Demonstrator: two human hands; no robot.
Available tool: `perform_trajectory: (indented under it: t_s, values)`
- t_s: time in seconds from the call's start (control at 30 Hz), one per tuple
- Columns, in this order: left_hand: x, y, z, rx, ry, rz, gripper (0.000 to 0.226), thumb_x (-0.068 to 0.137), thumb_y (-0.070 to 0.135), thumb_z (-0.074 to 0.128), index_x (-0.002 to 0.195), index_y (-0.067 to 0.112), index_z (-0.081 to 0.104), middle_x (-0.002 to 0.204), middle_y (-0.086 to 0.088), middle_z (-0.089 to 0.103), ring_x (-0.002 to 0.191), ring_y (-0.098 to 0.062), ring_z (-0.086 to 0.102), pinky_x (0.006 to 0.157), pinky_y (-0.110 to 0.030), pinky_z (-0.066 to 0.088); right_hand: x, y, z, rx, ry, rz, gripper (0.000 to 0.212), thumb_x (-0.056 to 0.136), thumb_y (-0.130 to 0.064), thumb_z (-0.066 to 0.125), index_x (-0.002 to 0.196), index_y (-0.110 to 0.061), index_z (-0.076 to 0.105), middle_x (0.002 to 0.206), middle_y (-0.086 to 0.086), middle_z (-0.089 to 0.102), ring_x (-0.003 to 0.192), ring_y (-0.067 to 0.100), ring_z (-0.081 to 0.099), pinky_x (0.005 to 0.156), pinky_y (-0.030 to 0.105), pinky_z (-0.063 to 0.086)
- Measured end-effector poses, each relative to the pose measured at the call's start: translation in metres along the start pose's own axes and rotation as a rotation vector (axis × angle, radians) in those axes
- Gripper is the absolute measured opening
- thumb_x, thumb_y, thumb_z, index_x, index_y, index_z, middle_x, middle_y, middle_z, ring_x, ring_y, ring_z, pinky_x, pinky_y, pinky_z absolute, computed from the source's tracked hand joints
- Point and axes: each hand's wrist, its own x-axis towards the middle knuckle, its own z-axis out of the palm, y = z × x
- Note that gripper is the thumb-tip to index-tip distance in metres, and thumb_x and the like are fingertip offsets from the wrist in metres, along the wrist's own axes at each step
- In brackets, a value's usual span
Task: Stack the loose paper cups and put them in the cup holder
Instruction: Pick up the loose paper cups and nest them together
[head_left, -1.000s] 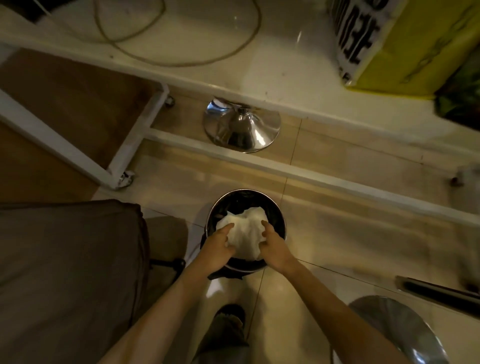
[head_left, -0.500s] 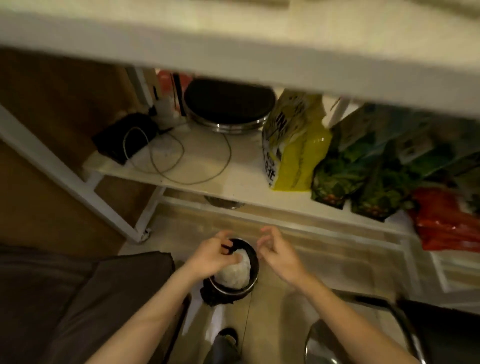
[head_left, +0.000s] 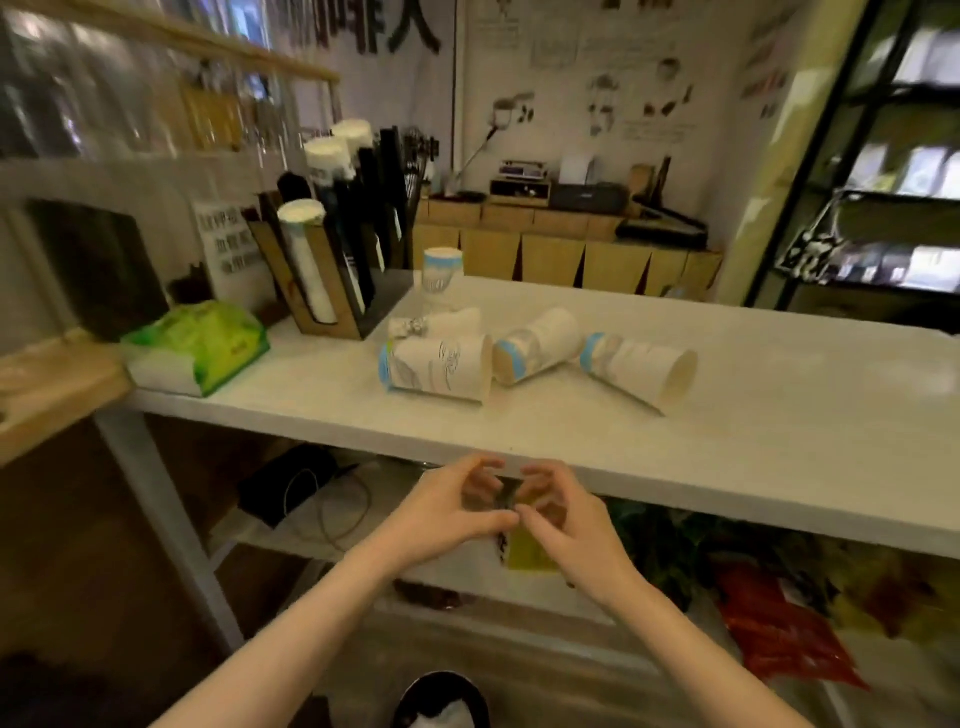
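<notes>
Several white paper cups lie on their sides on the white counter (head_left: 779, 415): one at the left (head_left: 436, 368), one in the middle (head_left: 537, 346), one at the right (head_left: 641, 371), and a smaller one behind (head_left: 441, 323). Another cup (head_left: 441, 275) stands upside down near the wooden cup holder (head_left: 332, 260), whose slots hold stacks of cups. My left hand (head_left: 447, 514) and right hand (head_left: 566, 525) hover together below the counter's front edge, fingertips touching, holding nothing.
A green tissue pack (head_left: 200, 345) lies left of the holder. Under the counter a shelf carries a yellow bag (head_left: 527, 551), a red bag (head_left: 779, 634) and a cable. A round metal bin (head_left: 441, 699) with white paper stands on the floor by my feet.
My view has swung up from the floor bin to the counter. Both hands have let go of the white paper in the bin and risen to just below the counter edge.
</notes>
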Motion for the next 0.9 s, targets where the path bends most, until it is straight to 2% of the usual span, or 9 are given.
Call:
perform_trajectory:
  t_s: [0.13,0.23,0.37,0.57,0.73,0.9]
  values:
    - [0.020,0.030,-0.019,-0.004,0.086,0.050,0.056,0.064,0.047,0.073,0.113,0.039,0.046,0.101,0.014,0.060,0.090,0.004,0.058,0.067,-0.005,0.046,0.018,-0.020,-0.027,0.014,0.043,-0.035,0.031,0.085,-0.024,0.058,0.103,-0.044,0.041,0.098,-0.010,0.058,0.084,-0.001,0.058,0.066,0.009,0.047]
    - [0.039,0.043,-0.035,0.032,0.143,0.102,0.053,0.067,0.040,0.073,0.112,0.039,0.046,0.100,0.015,0.059,0.092,0.002,0.058,0.066,-0.007,0.047,0.036,-0.027,-0.043,-0.011,0.091,-0.053,0.034,0.083,-0.027,0.058,0.099,-0.050,0.038,0.099,-0.012,0.058,0.084,0.000,0.057,0.063,0.008,0.045]
    - [0.066,0.053,-0.063,0.062,0.176,0.149,0.053,0.068,0.035,0.073,0.115,0.035,0.047,0.099,0.016,0.057,0.093,0.000,0.057,0.068,-0.010,0.048,0.069,-0.032,-0.058,-0.027,0.145,-0.103,0.035,0.080,-0.027,0.059,0.099,-0.050,0.040,0.096,-0.013,0.059,0.081,0.000,0.056,0.065,0.011,0.045]
    - [0.104,0.050,-0.107,0.175,0.210,0.177,0.064,0.066,0.037,0.074,0.122,0.031,0.043,0.105,0.013,0.055,0.096,-0.001,0.055,0.074,-0.015,0.045,0.135,-0.040,-0.063,-0.022,0.178,-0.145,0.034,0.081,-0.022,0.061,0.102,-0.041,0.043,0.097,-0.007,0.059,0.081,0.005,0.057,0.064,0.012,0.047]
    - [0.121,0.028,-0.129,0.280,0.145,0.152,0.075,0.062,0.041,0.076,0.126,0.031,0.039,0.118,0.008,0.053,0.108,-0.008,0.049,0.091,-0.028,0.043,0.182,-0.041,-0.054,0.017,0.164,-0.135,0.035,0.079,-0.021,0.065,0.109,-0.028,0.048,0.102,-0.004,0.058,0.085,0.005,0.058,0.064,0.010,0.046]
    - [0.132,0.008,-0.137,0.391,0.089,0.121,0.079,0.061,0.046,0.075,0.129,0.033,0.037,0.125,0.008,0.050,0.110,-0.006,0.045,0.093,-0.026,0.039,0.225,-0.038,-0.047,-0.006,0.064,-0.072,0.042,0.077,-0.029,0.067,0.114,-0.023,0.049,0.109,-0.002,0.057,0.093,0.008,0.057,0.071,0.017,0.046]
